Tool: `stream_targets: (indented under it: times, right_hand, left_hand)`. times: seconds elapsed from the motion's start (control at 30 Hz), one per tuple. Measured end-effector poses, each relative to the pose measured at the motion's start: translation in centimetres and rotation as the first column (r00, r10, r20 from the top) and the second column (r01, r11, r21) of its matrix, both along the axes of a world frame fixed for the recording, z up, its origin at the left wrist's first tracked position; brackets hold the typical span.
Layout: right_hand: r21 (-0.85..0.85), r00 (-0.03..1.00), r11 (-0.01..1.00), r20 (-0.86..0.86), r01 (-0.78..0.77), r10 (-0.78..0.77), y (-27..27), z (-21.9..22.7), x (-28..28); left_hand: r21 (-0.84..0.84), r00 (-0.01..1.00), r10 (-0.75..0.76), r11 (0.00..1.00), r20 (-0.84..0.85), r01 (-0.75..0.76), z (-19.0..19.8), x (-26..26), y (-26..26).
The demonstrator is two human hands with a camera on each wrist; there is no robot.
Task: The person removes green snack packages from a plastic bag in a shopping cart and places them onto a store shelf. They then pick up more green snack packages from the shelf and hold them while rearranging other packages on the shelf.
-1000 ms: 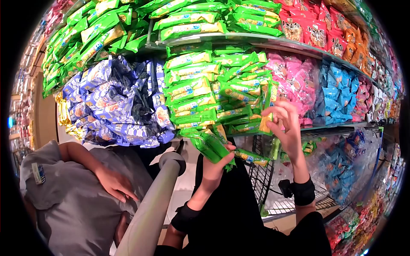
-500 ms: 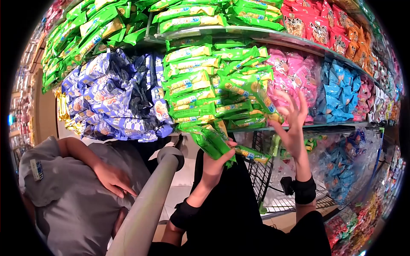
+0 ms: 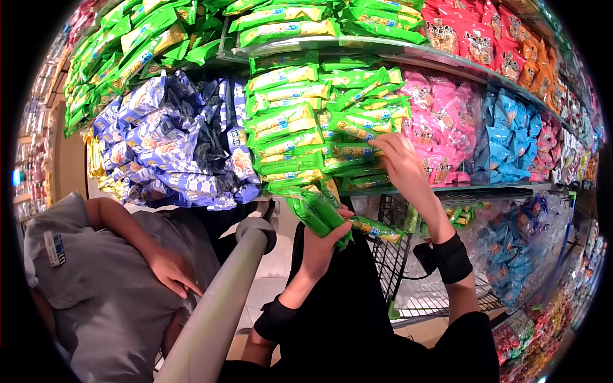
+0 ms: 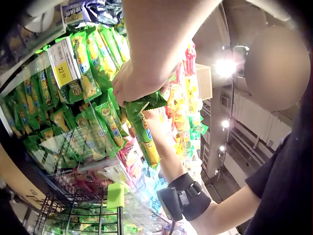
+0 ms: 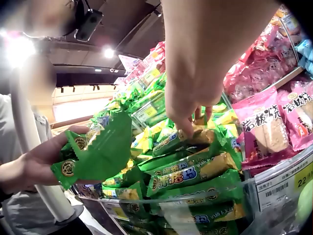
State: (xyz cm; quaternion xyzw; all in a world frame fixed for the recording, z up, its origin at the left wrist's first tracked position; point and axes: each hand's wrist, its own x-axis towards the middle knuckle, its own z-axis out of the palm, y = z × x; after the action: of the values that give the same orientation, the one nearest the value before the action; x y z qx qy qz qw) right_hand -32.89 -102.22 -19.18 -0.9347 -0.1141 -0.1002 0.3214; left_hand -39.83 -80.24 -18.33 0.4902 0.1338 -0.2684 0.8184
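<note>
My left hand [image 3: 317, 250] holds several green snack packets [image 3: 314, 212] together in front of the shelf, with the thumb across their lower end. In the right wrist view these bundled packets [image 5: 100, 152] stick out of the left hand [image 5: 46, 159]. My right hand [image 3: 407, 167] reaches onto the right column of stacked green and yellow packets. Its bent fingers pinch a green snack packet [image 5: 171, 143] on top of the stack in the right wrist view. The right hand partly covers that packet in the head view.
Purple packets [image 3: 163, 150] lie left of the green stacks, pink packets [image 3: 440, 121] and blue packets [image 3: 509, 137] to the right. A glass shelf edge [image 3: 345, 42] runs above. Below is a wire cart [image 3: 415, 306]. A person in grey [image 3: 121, 287] and a grey pole [image 3: 220, 306] are at left.
My right hand has moved left from the column's right end onto the stack, its spread fingers now bent. The packet leaning at that end no longer shows there. My left hand keeps its hold.
</note>
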Motion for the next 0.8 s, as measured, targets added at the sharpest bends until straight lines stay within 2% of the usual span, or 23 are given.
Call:
stream_targets:
  times: [0.1,0.3,0.37,0.4,0.43,0.5,0.73,0.8]
  right_hand:
    - [-0.063,1.0,0.998,0.01,-0.027,0.028,0.3,0.7,0.0]
    - [-0.031,0.996,0.996,0.028,0.081,-0.08,0.1,0.6,1.9]
    - [-0.198,0.987,0.979,0.159,0.045,-0.014,1.2,-0.4,3.1]
    - [-0.308,0.993,0.951,0.121,0.03,0.008,1.8,-0.8,3.8]
    - [-0.306,0.993,0.952,0.122,0.031,0.007,2.4,-0.9,4.2]
    - [-0.43,0.993,0.898,0.098,0.096,-0.059,3.3,-1.0,4.8]
    - [-0.499,0.994,0.866,0.107,0.026,0.032,2.6,-1.0,5.0]
    - [-0.502,0.996,0.864,0.048,-0.036,0.07,2.3,-0.9,4.8]
  left_hand:
    - [-0.002,1.0,0.0,1.0,0.008,0.0,-0.1,0.0,0.1]
    - [-0.028,0.999,-0.011,1.0,-0.034,0.01,0.4,0.2,-0.2]
    - [-0.032,1.0,-0.015,0.999,-0.02,0.015,0.4,0.2,-0.4]
    - [-0.034,1.0,-0.017,0.999,-0.009,0.017,0.3,0.2,-0.5]
    - [-0.032,1.0,-0.018,0.999,-0.007,0.018,0.3,0.2,-0.4]
    - [-0.068,0.998,-0.01,0.998,0.059,0.014,0.3,0.2,-0.3]
    - [-0.068,0.999,0.026,0.997,0.045,-0.023,0.6,0.0,0.1]
    - [-0.069,0.999,0.037,0.997,0.02,-0.035,0.4,0.0,0.1]
